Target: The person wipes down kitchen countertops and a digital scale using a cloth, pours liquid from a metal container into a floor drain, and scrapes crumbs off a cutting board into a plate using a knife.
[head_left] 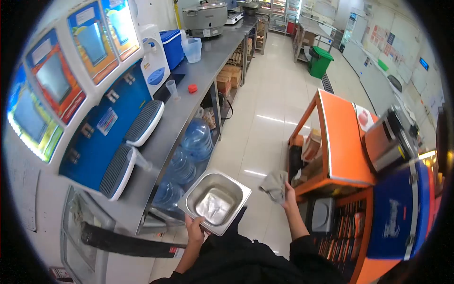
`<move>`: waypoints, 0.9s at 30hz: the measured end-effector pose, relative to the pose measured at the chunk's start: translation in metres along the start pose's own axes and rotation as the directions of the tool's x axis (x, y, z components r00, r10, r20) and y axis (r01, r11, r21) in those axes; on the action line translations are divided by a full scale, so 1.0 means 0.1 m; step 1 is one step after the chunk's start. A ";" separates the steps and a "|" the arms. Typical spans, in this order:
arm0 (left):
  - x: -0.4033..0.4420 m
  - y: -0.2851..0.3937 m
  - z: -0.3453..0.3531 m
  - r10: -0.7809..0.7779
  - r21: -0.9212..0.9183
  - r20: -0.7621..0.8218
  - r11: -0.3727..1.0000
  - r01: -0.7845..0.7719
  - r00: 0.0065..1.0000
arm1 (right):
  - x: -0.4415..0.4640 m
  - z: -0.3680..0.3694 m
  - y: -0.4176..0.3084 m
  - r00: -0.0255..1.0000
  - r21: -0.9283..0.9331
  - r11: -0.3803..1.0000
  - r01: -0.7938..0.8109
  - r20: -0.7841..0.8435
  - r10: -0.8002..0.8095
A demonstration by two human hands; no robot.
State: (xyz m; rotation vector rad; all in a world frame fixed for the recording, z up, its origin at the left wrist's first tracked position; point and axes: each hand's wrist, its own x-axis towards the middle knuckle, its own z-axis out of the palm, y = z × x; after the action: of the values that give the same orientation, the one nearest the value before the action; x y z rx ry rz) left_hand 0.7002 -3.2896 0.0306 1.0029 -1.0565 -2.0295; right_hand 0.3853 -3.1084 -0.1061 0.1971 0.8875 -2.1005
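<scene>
My left hand (196,230) grips the near left rim of a square stainless steel food pan (188,201), held tilted in front of my body. Bright light reflects off the bottom of the pan, and nothing else shows inside it. Out to the right, my right hand (287,196) is closed on a crumpled grey cloth (274,186). Pan and cloth are apart, with the tiled floor visible between them.
On the left, a steel counter (189,90) carries a drink dispenser (101,137), cups and a large pot (204,20). Big water bottles (196,139) stand beneath it. An orange table (347,137) with a steel appliance (390,137) is at right. Farther off stands a green bin (320,61).
</scene>
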 end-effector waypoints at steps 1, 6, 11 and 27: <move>0.32 0.05 0.14 -0.012 -0.005 0.011 1.000 0.012 1.000 | 0.32 0.26 -0.07 0.998 0.049 0.999 -0.003 0.062 0.000; 1.87 0.51 0.95 0.100 -0.139 -0.010 0.985 -0.100 0.995 | 2.23 1.00 -0.20 0.961 0.274 0.945 -0.176 0.255 0.105; 3.00 1.02 1.53 0.079 -0.077 -0.116 0.993 -0.088 0.990 | 3.61 1.84 -0.48 0.906 0.306 0.919 -0.250 0.410 0.110; 5.52 1.67 3.42 0.154 -0.085 -0.889 0.869 -0.487 0.430 | 7.69 6.12 0.00 0.423 -0.440 0.082 0.894 0.890 0.169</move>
State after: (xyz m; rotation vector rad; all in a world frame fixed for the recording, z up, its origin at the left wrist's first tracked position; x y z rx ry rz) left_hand 0.1620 -3.6779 0.1231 1.2795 -0.2699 -1.0247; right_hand -0.0129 -3.9986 0.0207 -1.9117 1.5582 -1.2395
